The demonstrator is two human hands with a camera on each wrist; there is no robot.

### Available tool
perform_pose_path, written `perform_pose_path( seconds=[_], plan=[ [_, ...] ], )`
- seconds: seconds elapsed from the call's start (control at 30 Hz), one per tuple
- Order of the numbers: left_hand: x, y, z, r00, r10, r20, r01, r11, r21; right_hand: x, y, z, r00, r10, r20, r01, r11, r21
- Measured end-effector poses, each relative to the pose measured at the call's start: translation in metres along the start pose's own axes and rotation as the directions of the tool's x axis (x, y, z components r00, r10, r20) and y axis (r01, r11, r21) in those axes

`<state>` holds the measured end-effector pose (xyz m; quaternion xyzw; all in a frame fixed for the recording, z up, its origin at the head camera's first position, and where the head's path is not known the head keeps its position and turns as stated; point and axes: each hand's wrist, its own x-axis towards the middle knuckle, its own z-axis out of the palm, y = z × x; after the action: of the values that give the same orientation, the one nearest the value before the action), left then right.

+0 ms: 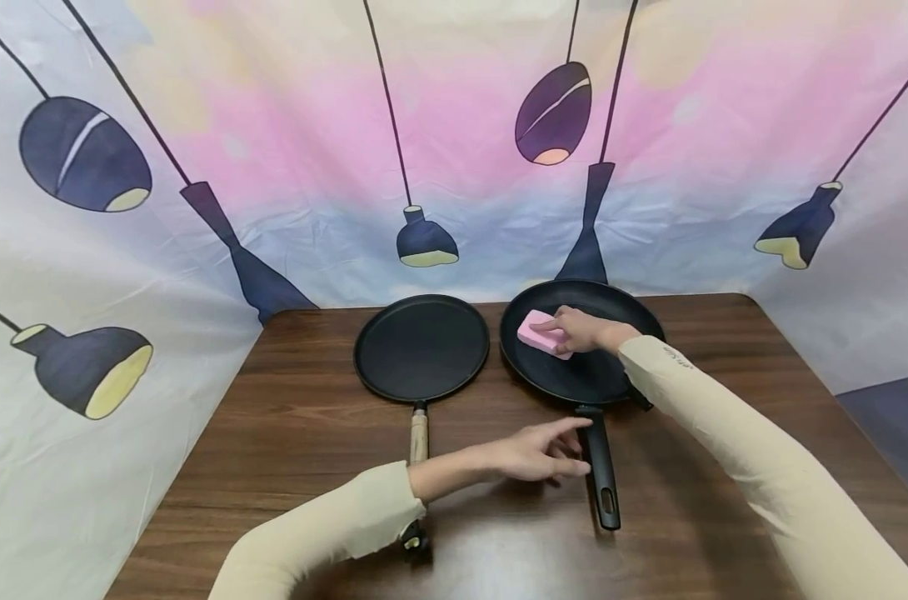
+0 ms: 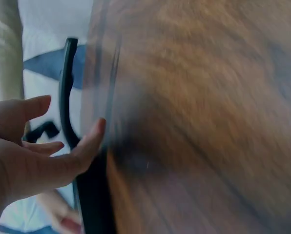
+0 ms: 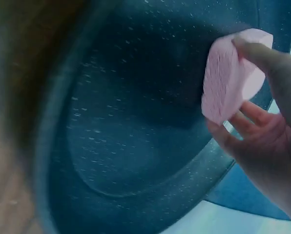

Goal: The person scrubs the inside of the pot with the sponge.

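Observation:
Over the left part of a deep black frying pan [image 1: 596,379], my right hand [image 1: 583,328] grips a pink sponge [image 1: 538,333] between thumb and fingers. In the right wrist view the sponge [image 3: 223,80] is above the pan's inner surface [image 3: 121,146], which is speckled with light specks. My left hand [image 1: 532,452] is beside the pan's black handle [image 1: 602,475], its fingers spread and extended toward it. The left wrist view shows the thumb and fingers apart around the handle [image 2: 67,92]; whether they touch it I cannot tell.
A flat black pan [image 1: 422,348] with a wooden handle [image 1: 420,437] lies to the left, its handle passing under my left forearm. Both pans sit on a brown wooden table [image 1: 289,433]. A cloth backdrop printed with lamps [image 1: 427,237] hangs behind the table.

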<state>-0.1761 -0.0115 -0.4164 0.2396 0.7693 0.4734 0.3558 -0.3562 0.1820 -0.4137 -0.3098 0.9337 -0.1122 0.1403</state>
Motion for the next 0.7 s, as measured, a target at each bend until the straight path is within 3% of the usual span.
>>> perform_pose_path(
  seconds=[0.07, 0.2, 0.37, 0.53, 0.6, 0.7],
  plan=[
    [0.005, 0.0, 0.011, 0.999, -0.027, 0.04, 0.033, 0.986, -0.164, 0.002, -0.001, 0.0, 0.998, 0.048, -0.03, -0.049, 0.999, -0.016],
    [0.012, -0.001, 0.029, 0.993, -0.07, 0.096, 0.103, 0.91, -0.402, 0.001, 0.005, -0.002, 0.985, 0.152, -0.085, -0.158, 0.986, -0.06],
    [0.014, -0.005, 0.038, 0.982, -0.111, 0.154, 0.179, 0.817, -0.548, -0.01, 0.028, -0.003, 0.967, 0.187, -0.174, -0.214, 0.965, -0.154],
    [0.016, -0.006, 0.036, 0.983, -0.077, 0.166, 0.162, 0.791, -0.59, -0.027, 0.048, -0.011, 0.954, 0.184, -0.238, -0.243, 0.938, -0.248],
    [0.017, -0.006, 0.035, 0.986, -0.064, 0.154, 0.144, 0.794, -0.59, -0.035, 0.049, -0.017, 0.958, 0.209, -0.195, -0.254, 0.935, -0.246],
    [0.016, -0.005, 0.034, 0.991, -0.062, 0.122, 0.123, 0.796, -0.592, -0.047, 0.039, -0.027, 0.957, 0.282, -0.061, -0.289, 0.939, -0.187]
  ],
)
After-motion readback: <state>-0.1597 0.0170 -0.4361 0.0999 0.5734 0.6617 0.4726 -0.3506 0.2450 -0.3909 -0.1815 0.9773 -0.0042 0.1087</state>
